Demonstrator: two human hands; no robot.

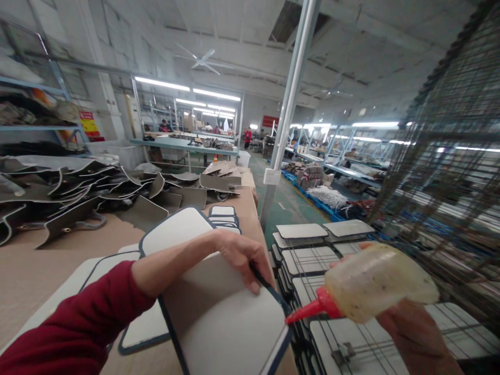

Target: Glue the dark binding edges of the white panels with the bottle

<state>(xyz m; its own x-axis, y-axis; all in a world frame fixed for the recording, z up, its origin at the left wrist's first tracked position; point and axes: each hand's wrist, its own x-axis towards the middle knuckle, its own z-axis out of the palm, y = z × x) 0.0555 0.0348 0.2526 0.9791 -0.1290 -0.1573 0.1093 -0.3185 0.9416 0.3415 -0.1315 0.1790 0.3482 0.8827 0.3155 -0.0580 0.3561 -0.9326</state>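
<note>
The panel (234,328) is held at the right edge of the worktop (23,271), its near end cut off by the view, so its long axis cannot be fully judged. The left hand (242,255) has a closed grip on its far edge, with one digit pressed on the pale face. The right hand (402,317), partly hidden, has its grip wrapped around a bottle (378,281) out beyond that worktop edge. The bottle lies to the right of the panel and slants down leftwards; its red nozzle (312,307) ends at the panel's right corner, nearer the left hand than the bottle's body is. Whether the tip touches cannot be told.

The panel is off-white, with a dark blue border and a rounded corner; its face looks slightly bowed, shaded towards the far left. The bottle is cloudy, yellowish and speckled.
</note>
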